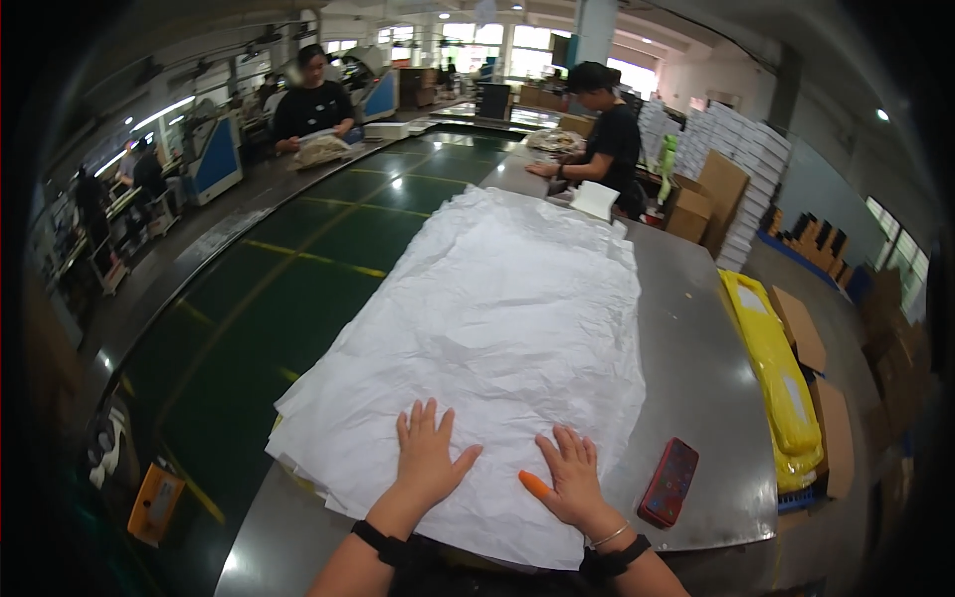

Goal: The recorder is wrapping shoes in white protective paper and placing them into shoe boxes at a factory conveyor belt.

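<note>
Pressing both palms onto crumpled white paper, nothing gripped.
Your left hand (426,456) lies flat with fingers fanned and thumb wide; your right hand (569,478) has fingers close together, thumb out in an orange finger cover (534,485), perhaps worn for grip or protection. Paper (507,318) spreads ahead of you on the metal table (696,328); palms set apart near its close end probably keep it flat and steady. Red-cased phone (668,483) sits right of the paper, likely put there to be clear of it yet within reach. Yellow package (776,378) beyond the table's right edge; green belt (328,269) along the left. Farther off, two co-workers (313,109) (609,139) stand either side; stacked white boxes (751,169) behind, right.
</note>
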Demonstrator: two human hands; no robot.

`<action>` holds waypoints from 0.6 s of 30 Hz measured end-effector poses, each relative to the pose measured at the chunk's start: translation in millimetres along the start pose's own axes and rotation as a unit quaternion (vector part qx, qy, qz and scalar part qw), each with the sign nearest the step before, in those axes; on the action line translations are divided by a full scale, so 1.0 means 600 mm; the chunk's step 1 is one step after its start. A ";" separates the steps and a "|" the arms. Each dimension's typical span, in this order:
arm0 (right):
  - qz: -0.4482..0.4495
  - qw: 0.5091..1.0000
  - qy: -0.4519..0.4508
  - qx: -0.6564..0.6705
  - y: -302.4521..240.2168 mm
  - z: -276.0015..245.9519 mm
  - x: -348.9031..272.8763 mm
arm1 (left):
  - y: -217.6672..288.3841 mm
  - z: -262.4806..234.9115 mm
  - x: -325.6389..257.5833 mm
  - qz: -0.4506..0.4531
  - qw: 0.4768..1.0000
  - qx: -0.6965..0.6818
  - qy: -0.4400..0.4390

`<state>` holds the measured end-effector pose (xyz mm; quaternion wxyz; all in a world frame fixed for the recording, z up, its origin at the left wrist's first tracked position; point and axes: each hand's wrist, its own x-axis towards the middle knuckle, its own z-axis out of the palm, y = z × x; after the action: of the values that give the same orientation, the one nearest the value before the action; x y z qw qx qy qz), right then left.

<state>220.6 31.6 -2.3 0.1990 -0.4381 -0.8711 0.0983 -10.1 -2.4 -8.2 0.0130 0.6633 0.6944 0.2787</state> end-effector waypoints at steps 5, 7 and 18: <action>0.005 1.000 0.010 0.005 0.008 0.002 0.005 | -0.004 0.025 0.012 -0.002 1.000 -0.011 0.006; 0.014 1.000 -0.010 0.003 0.014 -0.006 0.000 | 0.006 0.026 0.013 0.002 0.999 -0.026 0.022; -0.022 0.994 -0.081 -0.068 0.002 -0.007 -0.001 | -0.182 -0.274 -0.083 0.010 0.958 -0.058 0.279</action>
<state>223.5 31.6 1.2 0.0994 -0.4216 -0.8986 0.0699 -167.5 -105.6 68.9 -0.1463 0.5643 0.6462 0.4926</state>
